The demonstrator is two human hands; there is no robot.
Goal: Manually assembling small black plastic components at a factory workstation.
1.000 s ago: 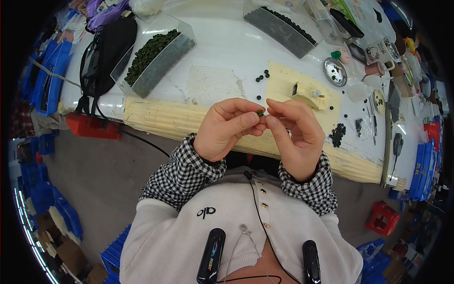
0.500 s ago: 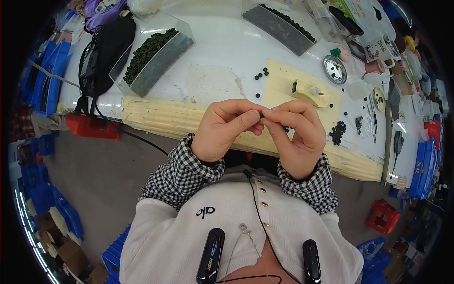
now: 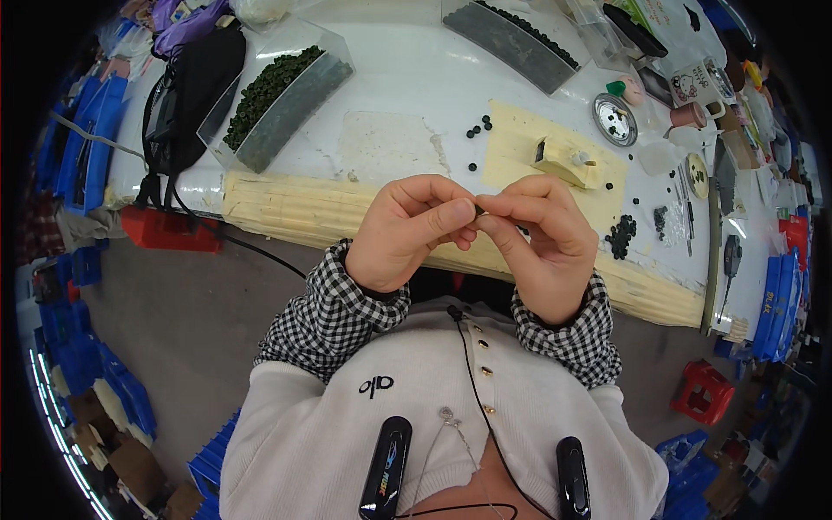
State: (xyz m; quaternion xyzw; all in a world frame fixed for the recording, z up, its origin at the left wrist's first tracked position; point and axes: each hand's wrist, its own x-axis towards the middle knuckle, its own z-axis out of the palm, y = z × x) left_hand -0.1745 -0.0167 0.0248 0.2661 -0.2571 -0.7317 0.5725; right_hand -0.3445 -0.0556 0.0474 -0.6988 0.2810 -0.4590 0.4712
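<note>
My left hand (image 3: 409,232) and my right hand (image 3: 548,241) meet fingertip to fingertip above the front edge of the table. Pinched between both thumbs and forefingers is a small dark piece (image 3: 479,210), mostly covered, so its exact shape cannot be told. Just beyond my right hand, a pale yellow mat (image 3: 510,146) carries a yellow block (image 3: 563,165) with a short peg on it. A pile of small black round pieces (image 3: 620,236) lies to the right of that hand. A few loose black pieces (image 3: 473,133) are scattered left of the mat.
At the far left stands a clear bin (image 3: 295,114) of dark green pieces, beside a black bag (image 3: 208,95). Another bin (image 3: 511,50) of black pieces is at the back. A round metal dish (image 3: 614,120), a pink mug (image 3: 690,115) and thin tools (image 3: 687,208) are at right.
Both hands stay joined at the fingertips around the small piece, with only slight shifts of the fingers. The view has moved a little.
</note>
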